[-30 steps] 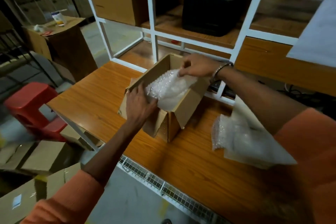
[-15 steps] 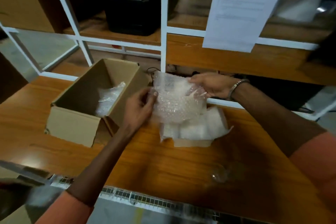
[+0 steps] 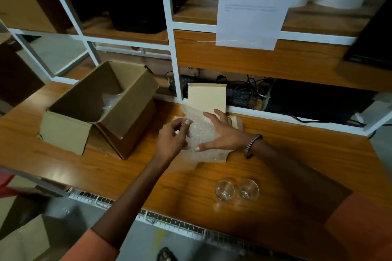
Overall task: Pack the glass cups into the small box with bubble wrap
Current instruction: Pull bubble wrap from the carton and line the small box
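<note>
Head view: the step in hand looks like laying out a sheet of bubble wrap (image 3: 200,133) for the next cup. To do it well, flatten the sheet fully on the table (image 3: 297,154) and keep one edge free for rolling before bringing a cup over.

The left hand (image 3: 172,140) pinches the sheet's left edge between curled fingers (image 3: 186,122) and thumb. The right hand (image 3: 222,133) presses flat on the sheet, fingers straight and spread.

Two clear glass cups (image 3: 236,189) stand upright, just beside each other, near the table's front edge, unwrapped. The small box (image 3: 101,108) sits open toward the table's left end, with some bubble wrap already inside. A flat cardboard piece (image 3: 206,96) leans at the table's back edge, behind the hands.
</note>
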Tool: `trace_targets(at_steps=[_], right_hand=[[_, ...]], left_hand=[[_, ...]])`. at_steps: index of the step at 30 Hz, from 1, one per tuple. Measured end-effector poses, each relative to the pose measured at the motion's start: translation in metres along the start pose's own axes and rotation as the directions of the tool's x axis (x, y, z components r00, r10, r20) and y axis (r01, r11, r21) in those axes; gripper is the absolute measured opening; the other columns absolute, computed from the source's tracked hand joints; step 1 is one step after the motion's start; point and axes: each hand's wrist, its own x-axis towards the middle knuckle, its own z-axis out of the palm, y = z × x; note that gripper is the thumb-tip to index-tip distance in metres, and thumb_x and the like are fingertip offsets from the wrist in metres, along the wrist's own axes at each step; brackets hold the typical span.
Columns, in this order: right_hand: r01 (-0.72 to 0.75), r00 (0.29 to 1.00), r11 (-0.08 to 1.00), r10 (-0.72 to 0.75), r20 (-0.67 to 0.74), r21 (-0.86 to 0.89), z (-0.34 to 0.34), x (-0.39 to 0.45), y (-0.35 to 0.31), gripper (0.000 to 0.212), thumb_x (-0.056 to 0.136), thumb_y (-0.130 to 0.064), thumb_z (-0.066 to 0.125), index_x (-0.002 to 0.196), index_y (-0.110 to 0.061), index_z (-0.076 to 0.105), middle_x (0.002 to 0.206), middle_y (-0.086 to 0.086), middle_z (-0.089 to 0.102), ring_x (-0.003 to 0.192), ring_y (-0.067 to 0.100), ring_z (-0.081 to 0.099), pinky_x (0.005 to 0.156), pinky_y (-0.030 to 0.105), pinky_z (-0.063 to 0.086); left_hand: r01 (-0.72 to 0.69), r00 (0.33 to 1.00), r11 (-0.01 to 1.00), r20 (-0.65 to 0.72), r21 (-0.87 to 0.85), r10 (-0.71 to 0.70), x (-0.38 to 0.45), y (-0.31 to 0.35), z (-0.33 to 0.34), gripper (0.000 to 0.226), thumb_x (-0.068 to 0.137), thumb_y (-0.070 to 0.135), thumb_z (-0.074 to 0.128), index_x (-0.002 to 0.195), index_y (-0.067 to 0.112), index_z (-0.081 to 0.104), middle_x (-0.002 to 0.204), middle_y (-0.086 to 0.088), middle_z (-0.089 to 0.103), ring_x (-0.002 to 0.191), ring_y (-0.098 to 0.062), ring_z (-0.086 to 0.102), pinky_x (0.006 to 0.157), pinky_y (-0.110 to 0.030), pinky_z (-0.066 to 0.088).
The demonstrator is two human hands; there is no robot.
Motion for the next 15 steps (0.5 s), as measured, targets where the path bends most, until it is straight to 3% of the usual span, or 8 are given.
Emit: trace_targets(at_steps=[3, 5, 7, 9, 11, 12, 14, 15], right_hand=[[0.047, 0.987, 0.999, -0.048, -0.151, -0.009, 0.011, 0.003, 0.020, 0.054, 0.088, -0.049, 0.083, 0.135, -0.029, 0.067, 0.175, -0.001, 0.007, 0.161, 0.027, -0.002, 0.130, 0.055, 0.015], [0.066, 0.976, 0.998, -0.063, -0.210, 0.008, 0.019, 0.007, 0.035, 0.026, 0.095, -0.040, 0.078, 0.115, -0.024, 0.078, 0.171, 0.000, 0.025, 0.160, 0.027, 0.006, 0.130, 0.050, 0.011], [0.075, 0.980, 0.978, -0.036, -0.196, 0.197, 0.020, 0.006, 0.044, 0.019, 0.099, -0.031, 0.075, 0.114, -0.020, 0.079, 0.161, 0.000, 0.041, 0.155, 0.025, 0.025, 0.126, 0.043, 0.022], [0.062, 0.983, 0.847, 0.039, -0.180, 0.528, 0.013, 0.001, 0.049, 0.016, 0.103, -0.013, 0.066, 0.102, -0.019, 0.081, 0.141, 0.004, 0.061, 0.136, 0.024, 0.051, 0.110, 0.035, 0.041], [0.046, 0.978, 0.628, 0.131, -0.164, 0.777, 0.005, -0.003, 0.052, 0.034, 0.103, -0.007, 0.059, 0.080, -0.021, 0.081, 0.108, 0.007, 0.072, 0.106, 0.029, 0.067, 0.089, 0.037, 0.052], [0.031, 0.972, 0.516, 0.185, -0.147, 0.856, 0.002, -0.005, 0.051, 0.029, 0.101, -0.009, 0.059, 0.081, -0.016, 0.079, 0.097, 0.008, 0.072, 0.093, 0.032, 0.071, 0.078, 0.037, 0.056], [0.013, 0.972, 0.421, 0.207, -0.110, 0.907, -0.004, -0.010, 0.045, 0.012, 0.102, -0.012, 0.057, 0.099, -0.008, 0.068, 0.094, 0.017, 0.071, 0.077, 0.034, 0.074, 0.065, 0.036, 0.053], [0.000, 0.976, 0.424, 0.199, -0.093, 0.906, -0.007, -0.013, 0.041, 0.014, 0.103, -0.014, 0.055, 0.103, -0.006, 0.066, 0.095, 0.022, 0.073, 0.072, 0.034, 0.072, 0.063, 0.036, 0.050]], left_hand=[[-0.003, 1.000, 0.998, -0.025, 0.063, 0.005, -0.013, -0.005, -0.002, 0.030, 0.110, 0.036, 0.057, 0.121, 0.015, 0.075, 0.086, -0.003, 0.074, 0.057, -0.014, 0.069, 0.054, -0.026, 0.058], [0.030, 0.997, 0.983, -0.070, 0.182, -0.017, -0.021, -0.014, -0.008, 0.027, 0.110, 0.036, 0.058, 0.118, 0.018, 0.076, 0.087, 0.001, 0.075, 0.059, -0.009, 0.070, 0.056, -0.026, 0.059], [0.091, 0.989, 0.949, -0.138, 0.301, -0.051, -0.028, -0.025, -0.018, 0.025, 0.110, 0.037, 0.056, 0.113, 0.022, 0.076, 0.093, 0.006, 0.075, 0.071, -0.006, 0.072, 0.065, -0.033, 0.062], [0.139, 0.984, 0.929, -0.154, 0.342, -0.090, -0.037, -0.034, -0.032, 0.029, 0.111, 0.040, 0.055, 0.106, 0.019, 0.075, 0.097, 0.007, 0.077, 0.082, -0.010, 0.074, 0.076, -0.041, 0.063], [0.139, 0.990, 0.948, -0.063, 0.286, -0.127, -0.048, -0.036, -0.040, 0.033, 0.110, 0.042, 0.055, 0.097, 0.016, 0.071, 0.085, 0.003, 0.077, 0.073, -0.012, 0.074, 0.075, -0.048, 0.064], [0.123, 0.991, 0.959, 0.018, 0.255, -0.132, -0.055, -0.033, -0.041, 0.034, 0.109, 0.043, 0.056, 0.094, 0.016, 0.069, 0.078, 0.002, 0.075, 0.066, -0.013, 0.071, 0.069, -0.048, 0.062], [0.090, 0.976, 0.972, 0.174, 0.215, -0.128, -0.064, -0.029, -0.042, 0.032, 0.103, 0.047, 0.060, 0.095, 0.018, 0.068, 0.069, 0.004, 0.067, 0.056, -0.010, 0.061, 0.056, -0.037, 0.051], [0.074, 0.965, 0.978, 0.234, 0.193, -0.119, -0.068, -0.027, -0.043, 0.030, 0.100, 0.047, 0.063, 0.096, 0.019, 0.069, 0.068, 0.005, 0.066, 0.056, -0.008, 0.058, 0.053, -0.031, 0.046]])
